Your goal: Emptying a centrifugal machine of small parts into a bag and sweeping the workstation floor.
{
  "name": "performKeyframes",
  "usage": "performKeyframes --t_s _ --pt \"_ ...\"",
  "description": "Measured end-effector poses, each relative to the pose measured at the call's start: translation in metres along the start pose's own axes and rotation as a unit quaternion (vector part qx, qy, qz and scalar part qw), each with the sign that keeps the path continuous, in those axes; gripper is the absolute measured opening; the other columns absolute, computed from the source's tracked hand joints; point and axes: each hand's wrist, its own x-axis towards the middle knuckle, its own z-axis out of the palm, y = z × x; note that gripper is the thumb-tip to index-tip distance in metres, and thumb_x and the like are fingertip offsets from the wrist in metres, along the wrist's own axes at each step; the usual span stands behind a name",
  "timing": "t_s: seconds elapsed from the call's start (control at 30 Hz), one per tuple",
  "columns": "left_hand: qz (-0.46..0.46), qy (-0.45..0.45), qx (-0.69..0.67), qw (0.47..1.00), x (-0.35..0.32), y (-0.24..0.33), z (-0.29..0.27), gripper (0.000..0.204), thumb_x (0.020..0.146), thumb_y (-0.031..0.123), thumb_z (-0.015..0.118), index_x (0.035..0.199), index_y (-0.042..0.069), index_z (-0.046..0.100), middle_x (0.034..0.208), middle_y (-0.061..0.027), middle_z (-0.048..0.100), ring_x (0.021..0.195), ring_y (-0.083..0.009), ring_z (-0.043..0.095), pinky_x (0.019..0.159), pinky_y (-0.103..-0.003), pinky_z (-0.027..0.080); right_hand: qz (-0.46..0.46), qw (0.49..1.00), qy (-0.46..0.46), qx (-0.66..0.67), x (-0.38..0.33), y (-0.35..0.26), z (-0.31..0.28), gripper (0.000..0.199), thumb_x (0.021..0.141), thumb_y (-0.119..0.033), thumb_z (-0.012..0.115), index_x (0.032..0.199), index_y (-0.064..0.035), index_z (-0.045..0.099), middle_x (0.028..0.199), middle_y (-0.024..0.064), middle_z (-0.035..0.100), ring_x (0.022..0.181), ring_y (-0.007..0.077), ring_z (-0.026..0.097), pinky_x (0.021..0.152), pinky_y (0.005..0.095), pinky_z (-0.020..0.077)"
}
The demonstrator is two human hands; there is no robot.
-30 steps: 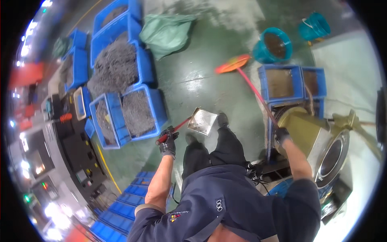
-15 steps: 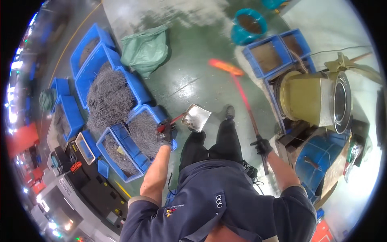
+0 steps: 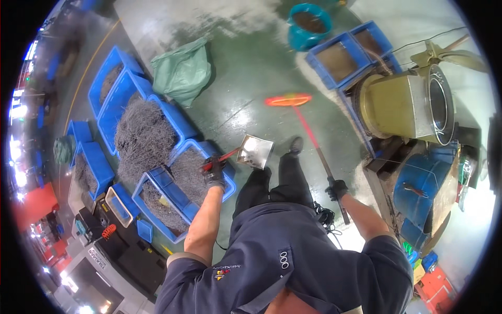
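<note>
My left hand (image 3: 214, 174), in a dark glove, is closed round the red handle of a metal dustpan (image 3: 255, 152). The pan lies low in front of my feet with dark bits in it. My right hand (image 3: 337, 189), also gloved, grips the dark lower part of a long broom (image 3: 308, 128) with a red shaft. Its orange-red head (image 3: 287, 99), smeared by motion, is out over the green floor (image 3: 243, 112), beyond the dustpan. Whether the bristles touch the floor I cannot tell.
Blue bins (image 3: 180, 121) heaped with grey metal shavings (image 3: 144, 133) stand at my left. Past them lies a green sack (image 3: 180, 70). At right are blue trays (image 3: 340, 63), a teal tub (image 3: 308, 26), an olive-coloured drum machine (image 3: 395, 107) and a blue barrel (image 3: 418, 193).
The broom head has swung slightly left and nearer to me. Both hands keep their grips, and the dustpan stays about where it was. The whole view has turned a little.
</note>
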Motion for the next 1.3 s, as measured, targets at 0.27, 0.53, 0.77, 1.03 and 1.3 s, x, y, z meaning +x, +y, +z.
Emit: performKeyframes --t_s 0.27,0.53,0.77,1.03,1.3 --pt "-0.034 0.019 0.019 0.999 -0.006 -0.006 0.037 0.026 0.086 0.03 0.062 0.092 0.005 0.064 0.077 -0.007 0.064 0.059 -0.0149 0.059 0.056 -0.028 0.05 -0.296 0.715 0.311 -0.552 0.11 -0.036 -0.097 0.048 0.089 -0.047 0.043 0.083 -0.005 0.065 0.066 0.0118 0.064 0.056 0.0257 0.062 0.046 0.0379 0.0456" --pt "-0.025 0.176 0.193 0.965 -0.013 -0.016 0.083 0.028 0.083 0.031 0.065 0.09 0.004 0.059 0.08 -0.0094 0.062 0.069 -0.019 0.06 0.064 -0.035 0.049 -0.058 0.875 0.229 -0.422 0.041 0.024 -0.167 0.067 0.09 -0.058 0.034 0.085 0.001 0.064 0.076 0.0213 0.065 0.074 0.0354 0.065 0.065 0.0471 0.0504" --pt "-0.084 0.067 -0.065 0.992 0.069 -0.03 0.083 0.016 0.086 0.02 0.061 0.087 0.005 0.057 0.078 -0.0133 0.062 0.054 -0.0241 0.061 0.05 -0.029 0.051 0.021 0.988 0.014 0.149 -0.044 -0.026 -0.131 0.052 0.087 -0.052 0.051 0.07 -0.0039 0.058 0.047 0.0047 0.045 0.034 0.0167 0.041 0.034 0.0306 0.0345" --pt "-0.035 -0.009 0.07 0.997 0.129 -0.016 0.16 0.036 0.09 0.035 0.051 0.095 0.001 0.062 0.091 -0.0106 0.067 0.079 -0.0191 0.06 0.07 -0.034 0.047 0.113 0.952 -0.031 0.282 0.014 -0.102 -0.017 0.07 0.089 -0.059 0.04 0.074 0.0055 0.062 0.043 0.0025 0.037 0.032 0.0138 0.03 0.03 0.0296 0.0243" --pt "-0.012 -0.132 0.181 0.974 0.15 0.014 0.229 0.026 0.084 0.029 0.054 0.087 0.005 0.065 0.085 -0.011 0.067 0.076 -0.0185 0.061 0.067 -0.032 0.049 0.181 0.894 -0.095 0.398 -0.06 -0.164 0.097 0.055 0.093 -0.043 0.035 0.096 0.005 0.061 0.045 -0.0037 0.032 0.034 0.0116 0.029 0.034 0.0267 0.0272"
